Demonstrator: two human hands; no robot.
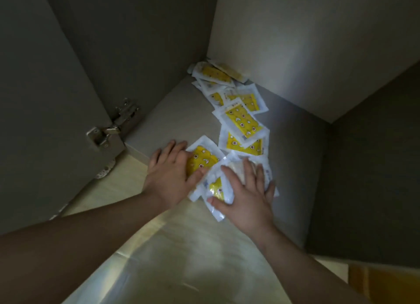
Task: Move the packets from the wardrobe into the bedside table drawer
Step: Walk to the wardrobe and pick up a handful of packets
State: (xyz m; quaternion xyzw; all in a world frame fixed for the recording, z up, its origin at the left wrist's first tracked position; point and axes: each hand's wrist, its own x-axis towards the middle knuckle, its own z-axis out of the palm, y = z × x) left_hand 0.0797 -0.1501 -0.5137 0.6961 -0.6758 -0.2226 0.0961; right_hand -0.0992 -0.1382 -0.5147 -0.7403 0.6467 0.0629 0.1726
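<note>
The packets (243,121) are seen strewn in a loose trail along the wardrobe floor (172,112), from a small heap in the far corner to a front cluster (204,160) at the near edge. The bedside table drawer is not in view.

The left hand (169,174) is laid flat on a yellow-faced packet of that cluster, fingers straight and slightly spread. The right hand (247,196) is splayed wide over two or three overlapping ones, with the thumb laid along their near edge. Nothing appears to be pinched or lifted yet.

Each packet is judged light and limp. It is a flat, roughly square pouch of glossy whitish film with a sealed margin all round, and a yellow insert printed with small figures shows through. The film is likely slick, so stacked packets can be expected to slide over one another. They are best swept into one pile and clamped across its thickness, thumb above and fingers beneath, not picked up by a single corner. Breakage seems unlikely, though creasing is possible.

The wardrobe floor and walls are made of smooth, matt, pale grey board. A bright metal hinge (109,126) is fixed to the open door (45,99) at the left
</note>
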